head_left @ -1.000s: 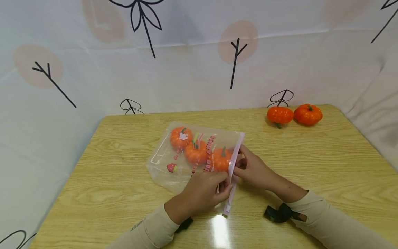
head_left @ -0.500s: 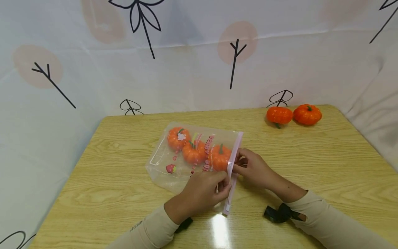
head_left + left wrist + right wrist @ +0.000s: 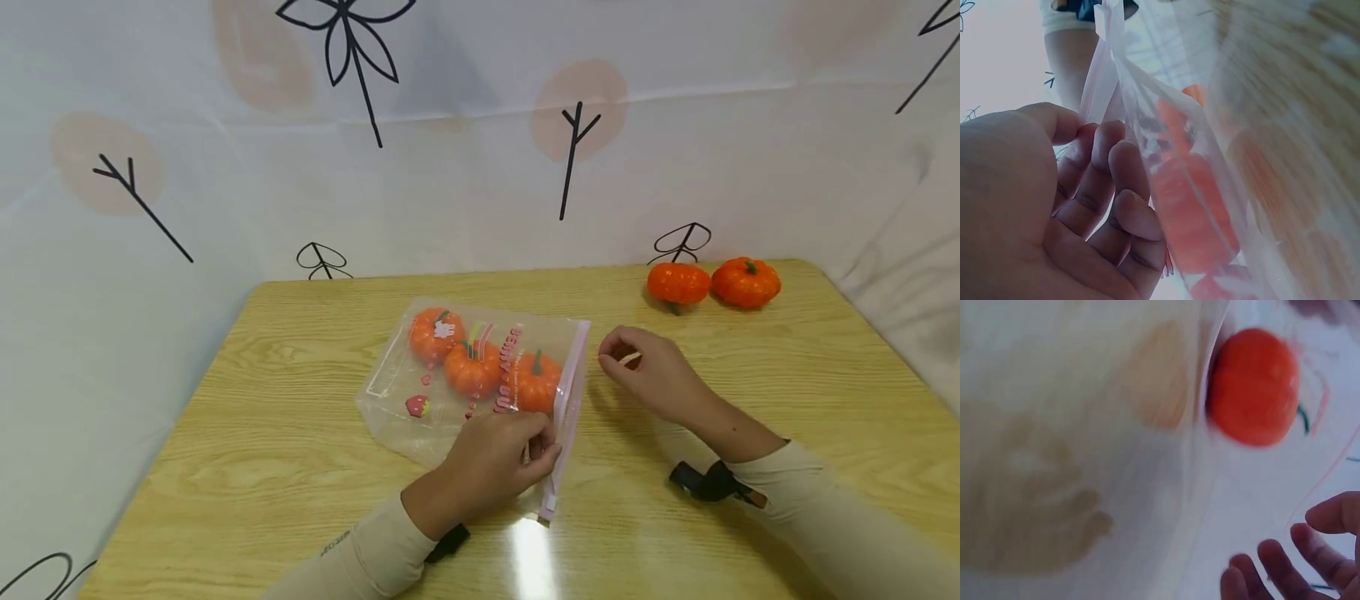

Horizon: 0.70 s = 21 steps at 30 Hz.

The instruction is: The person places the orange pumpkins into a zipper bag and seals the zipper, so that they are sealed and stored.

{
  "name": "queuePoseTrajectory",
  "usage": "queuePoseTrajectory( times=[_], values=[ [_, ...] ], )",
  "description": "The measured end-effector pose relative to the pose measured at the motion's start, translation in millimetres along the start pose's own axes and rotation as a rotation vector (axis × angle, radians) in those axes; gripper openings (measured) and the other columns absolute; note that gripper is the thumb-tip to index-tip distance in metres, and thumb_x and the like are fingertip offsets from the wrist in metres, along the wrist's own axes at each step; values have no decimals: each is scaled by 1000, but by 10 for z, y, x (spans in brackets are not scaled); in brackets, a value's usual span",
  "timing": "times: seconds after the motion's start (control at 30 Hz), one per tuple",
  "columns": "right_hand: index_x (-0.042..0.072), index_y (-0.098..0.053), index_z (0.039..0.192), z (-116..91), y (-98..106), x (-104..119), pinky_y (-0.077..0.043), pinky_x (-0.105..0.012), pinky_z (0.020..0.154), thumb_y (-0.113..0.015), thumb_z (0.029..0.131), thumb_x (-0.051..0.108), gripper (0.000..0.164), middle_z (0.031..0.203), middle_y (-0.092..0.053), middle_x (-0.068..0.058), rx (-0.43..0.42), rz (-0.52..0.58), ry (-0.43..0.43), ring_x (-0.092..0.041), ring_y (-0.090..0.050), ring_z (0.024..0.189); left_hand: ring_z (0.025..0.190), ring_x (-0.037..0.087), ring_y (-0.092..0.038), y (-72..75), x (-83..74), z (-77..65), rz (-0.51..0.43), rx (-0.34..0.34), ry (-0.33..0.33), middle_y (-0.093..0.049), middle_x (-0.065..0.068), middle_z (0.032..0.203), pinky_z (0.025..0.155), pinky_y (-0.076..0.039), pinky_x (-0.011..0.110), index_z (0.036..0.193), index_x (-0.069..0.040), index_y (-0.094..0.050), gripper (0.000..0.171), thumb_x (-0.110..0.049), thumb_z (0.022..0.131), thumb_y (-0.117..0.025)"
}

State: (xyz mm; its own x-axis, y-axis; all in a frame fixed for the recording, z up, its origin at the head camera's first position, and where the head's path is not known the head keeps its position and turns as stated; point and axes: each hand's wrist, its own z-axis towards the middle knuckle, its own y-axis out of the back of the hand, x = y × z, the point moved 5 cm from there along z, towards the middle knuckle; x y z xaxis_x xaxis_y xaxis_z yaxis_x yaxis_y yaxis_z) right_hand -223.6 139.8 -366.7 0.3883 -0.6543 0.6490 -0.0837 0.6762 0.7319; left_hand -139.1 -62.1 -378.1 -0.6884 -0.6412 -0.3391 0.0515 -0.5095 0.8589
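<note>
A clear zip bag (image 3: 390,417) with a pink slider strip (image 3: 570,367) lies flat on the table, printed with a strawberry and lettering. Inside it are three small orange toy pumpkins; the one nearest the mouth (image 3: 534,387) has its green stem up. My left hand (image 3: 487,458) pinches the strip at the bag's mouth between thumb and fingertip, as the left wrist view shows. Just right of the mouth, my right hand (image 3: 660,375) hovers with loosely bent fingers, apart from the bag and holding nothing. A pumpkin (image 3: 1254,387) appears inside the mouth in the right wrist view.
Two more orange toy pumpkins, one tipped over (image 3: 678,284) and one upright (image 3: 746,283), sit side by side at the table's back right. A patterned white cloth (image 3: 465,183) hangs behind the wooden table (image 3: 225,467).
My right hand has come away from the bag's mouth, moving right and slightly back, with nothing in it. The left hand keeps its pinch on the strip, and the pumpkins stay inside.
</note>
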Motion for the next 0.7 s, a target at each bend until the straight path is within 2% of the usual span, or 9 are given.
queuePoseTrajectory(
  times=[0.13, 0.3, 0.47, 0.7],
  values=[
    [1, -65, 105, 113, 230, -98, -53, -53, 83, -65, 92, 6, 15, 109, -65, -20, -91, -212, 77, -37, -61, 101, 57, -8, -44, 4, -7, -3, 1, 4, 5, -58, -15, 65, 61, -31, 13, 81, -22, -65, 11, -26, 89, -71],
    [0, -64, 118, 254, 413, -226, -45, -63, 92, -70, 86, 6, 33, 124, -60, -26, -134, -484, 165, -46, -53, 116, 58, -7, -42, 14, -1, 2, 4, 10, 12, -57, -14, 65, 56, -29, 10, 80, -22, -64, 12, -26, 90, -70],
    [3, -57, 134, 345, 489, -410, -40, -71, 90, -70, 87, 9, 49, 141, -46, -28, -57, -643, 149, -51, -40, 129, 57, -7, -40, 3, 8, 0, 16, 15, 18, -55, -14, 65, 54, -27, 10, 81, -22, -64, 11, -26, 90, -70],
    [8, -43, 148, 463, 532, -632, -32, -75, 102, -60, 93, 13, 58, 152, -29, -32, 58, -735, 48, -61, -27, 137, 57, -7, -39, -22, 15, -14, 24, 35, 37, -52, -16, 65, 54, -26, 9, 82, -24, -64, 12, -29, 92, -68]
  ],
)
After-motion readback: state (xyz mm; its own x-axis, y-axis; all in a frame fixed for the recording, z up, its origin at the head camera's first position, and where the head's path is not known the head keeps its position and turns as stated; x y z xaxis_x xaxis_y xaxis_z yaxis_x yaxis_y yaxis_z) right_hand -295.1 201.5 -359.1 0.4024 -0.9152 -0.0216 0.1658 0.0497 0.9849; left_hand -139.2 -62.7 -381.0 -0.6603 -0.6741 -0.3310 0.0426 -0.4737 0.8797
